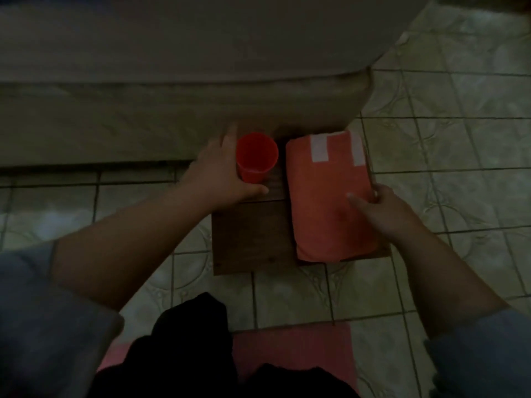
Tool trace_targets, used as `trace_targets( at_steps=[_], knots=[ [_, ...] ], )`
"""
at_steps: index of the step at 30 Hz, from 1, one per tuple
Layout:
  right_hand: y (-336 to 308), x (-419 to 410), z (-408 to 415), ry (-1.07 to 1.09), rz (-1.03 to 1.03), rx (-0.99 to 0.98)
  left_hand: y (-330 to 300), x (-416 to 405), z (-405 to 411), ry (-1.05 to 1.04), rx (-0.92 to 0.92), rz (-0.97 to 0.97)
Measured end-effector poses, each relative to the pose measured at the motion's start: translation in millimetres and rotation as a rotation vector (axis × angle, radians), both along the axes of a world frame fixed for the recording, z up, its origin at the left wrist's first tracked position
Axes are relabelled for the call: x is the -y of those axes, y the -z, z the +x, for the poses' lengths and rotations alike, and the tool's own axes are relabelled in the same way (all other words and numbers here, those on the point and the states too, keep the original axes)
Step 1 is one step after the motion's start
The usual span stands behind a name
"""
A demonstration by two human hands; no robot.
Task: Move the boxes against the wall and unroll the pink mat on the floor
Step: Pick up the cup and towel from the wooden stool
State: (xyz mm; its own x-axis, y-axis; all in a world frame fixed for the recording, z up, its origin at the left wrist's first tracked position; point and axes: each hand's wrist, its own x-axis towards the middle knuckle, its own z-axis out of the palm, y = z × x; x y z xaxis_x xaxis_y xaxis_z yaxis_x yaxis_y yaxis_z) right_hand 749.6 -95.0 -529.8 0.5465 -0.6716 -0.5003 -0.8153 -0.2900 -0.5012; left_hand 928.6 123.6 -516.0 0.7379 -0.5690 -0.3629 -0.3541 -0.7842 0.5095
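Below, at the frame's lower edge, we see the pink mat [293,347] lying flat on the tiled floor [448,145], partly hidden by dark clothing [198,340]. Ahead of it we see a brown board [250,237] carrying an orange cup [256,156] and a folded orange cloth [330,196] with white patches. Our left hand [221,173] curls around the upright cup, thumb along its near side; our right hand [382,214] grips the cloth's right edge, thumb on top. Beyond stands a pale bed [172,81], its corner near the cloth.
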Motion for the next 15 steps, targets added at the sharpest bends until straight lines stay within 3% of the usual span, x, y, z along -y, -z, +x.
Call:
trace_targets(
  at_steps=[5, 8, 15],
  knots=[
    [60.4, 31.0, 4.0, 0.226, 0.45, 0.168, 75.8, 11.0, 15.9, -0.05, -0.008, -0.288],
    [72.6, 46.0, 1.2, 0.21, 0.69, 0.167, 96.3, 17.7, 21.5, -0.089, 0.052, -0.501],
    [74.3, 44.6, 0.1, 0.288, 0.851, 0.21, 99.4, 22.2, 20.9, -0.128, 0.067, -0.572]
  ],
)
